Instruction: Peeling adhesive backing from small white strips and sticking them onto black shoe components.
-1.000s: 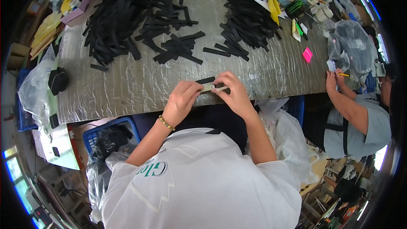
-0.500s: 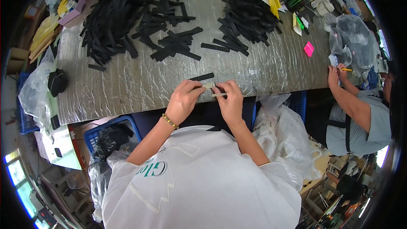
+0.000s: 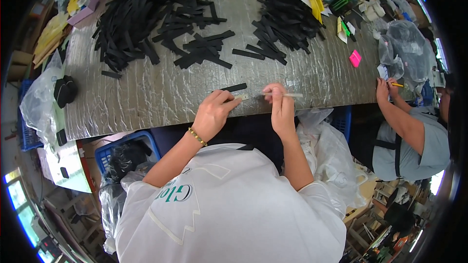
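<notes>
Two bare hands are over the near edge of one table; the left hand has its fingertips pinched on one small pale piece; just beyond them one black strip lies flat on the table, and whether the left fingers touch it I cannot tell; the right hand, apart from the left, grasps one thin pale stick, slightly blurred; farther back lie two heaps of black strips, a larger left heap and a smaller right heap, too tangled to count; one pink object lies to the right; one co-worker holds one yellow pencil.
</notes>
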Motion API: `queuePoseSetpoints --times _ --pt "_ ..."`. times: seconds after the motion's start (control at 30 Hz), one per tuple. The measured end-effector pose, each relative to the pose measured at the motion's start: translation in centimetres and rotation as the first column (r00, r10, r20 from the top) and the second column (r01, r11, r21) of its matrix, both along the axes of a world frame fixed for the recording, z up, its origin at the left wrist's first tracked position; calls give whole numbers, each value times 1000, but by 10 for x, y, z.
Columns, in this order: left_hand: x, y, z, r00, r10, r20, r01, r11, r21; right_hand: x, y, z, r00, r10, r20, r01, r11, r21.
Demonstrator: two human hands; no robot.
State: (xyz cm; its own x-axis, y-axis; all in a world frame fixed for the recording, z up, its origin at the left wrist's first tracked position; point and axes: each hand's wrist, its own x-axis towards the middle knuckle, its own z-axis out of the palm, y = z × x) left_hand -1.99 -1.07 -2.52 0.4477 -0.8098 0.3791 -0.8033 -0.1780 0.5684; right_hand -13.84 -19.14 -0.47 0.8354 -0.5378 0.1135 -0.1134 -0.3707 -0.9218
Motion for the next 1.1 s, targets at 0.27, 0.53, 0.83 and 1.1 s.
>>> queuePoseSetpoints --times 0.27,0.53,0.83,1.1 --pt "0 0 -1 1000 6 15 -6 1000 20 5 10 -11 986 95 -140 -72 985 158" --pt "-1 0 -1 999 31 15 -31 999 27 6 14 -15 997 44 -67 -39 996 81" --pt "-3 -2 -2 999 43 24 -43 999 -1 3 14 -15 998 69 -3 -69 997 -27" --pt "-2 2 2 996 65 -62 -66 998 -9 14 26 -3 984 152 -89 -149 988 44"
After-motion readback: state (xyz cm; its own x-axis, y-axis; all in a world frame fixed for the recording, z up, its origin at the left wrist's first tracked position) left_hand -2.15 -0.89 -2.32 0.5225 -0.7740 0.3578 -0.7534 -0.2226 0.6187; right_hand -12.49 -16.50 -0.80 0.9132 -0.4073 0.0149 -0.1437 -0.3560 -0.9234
